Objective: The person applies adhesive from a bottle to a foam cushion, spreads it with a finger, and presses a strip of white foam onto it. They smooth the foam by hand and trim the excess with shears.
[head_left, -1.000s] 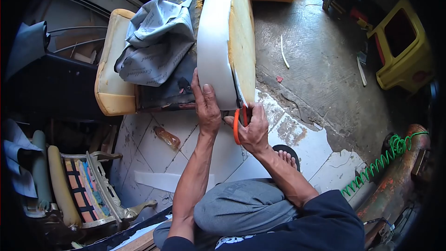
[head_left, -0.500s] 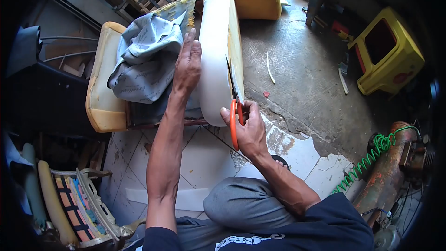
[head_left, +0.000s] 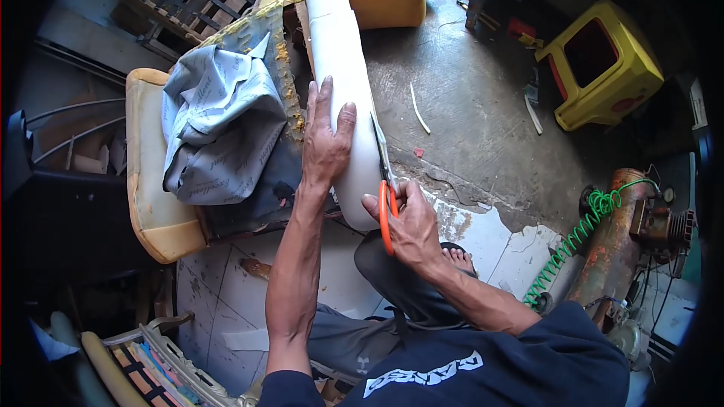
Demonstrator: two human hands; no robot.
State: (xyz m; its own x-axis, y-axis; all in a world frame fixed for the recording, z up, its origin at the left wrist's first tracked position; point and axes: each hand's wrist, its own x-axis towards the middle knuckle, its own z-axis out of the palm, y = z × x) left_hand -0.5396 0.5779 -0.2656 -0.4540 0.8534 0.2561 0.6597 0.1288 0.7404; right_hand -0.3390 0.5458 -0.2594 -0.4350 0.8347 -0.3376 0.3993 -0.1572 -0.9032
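A long white padded piece [head_left: 343, 53] stretches from the top of the view down to the middle. My left hand [head_left: 328, 139] lies on its left side, fingers spread and pointing away from me. My right hand [head_left: 407, 222] is closed round the orange handles of the scissors [head_left: 386, 218], beside the lower right edge of the padded piece. The dark blades point away from me along that edge, next to a thin strip of material. A crumpled grey printed cloth [head_left: 222, 120] rests to the left on the yellow-edged seat frame [head_left: 162, 234].
A yellow hollow shell [head_left: 603, 68] stands on the floor at the right. Below it are a coiled green hose [head_left: 562, 256] and a rusty cylinder [head_left: 603, 249]. A carved frame with coloured webbing [head_left: 154, 369] is at the lower left. White scraps [head_left: 418, 109] lie on the floor.
The view has shifted, and the padded piece now slants more. My left hand has come from beside the padded piece onto its surface, fingers more spread. My right hand still holds the scissors at the edge.
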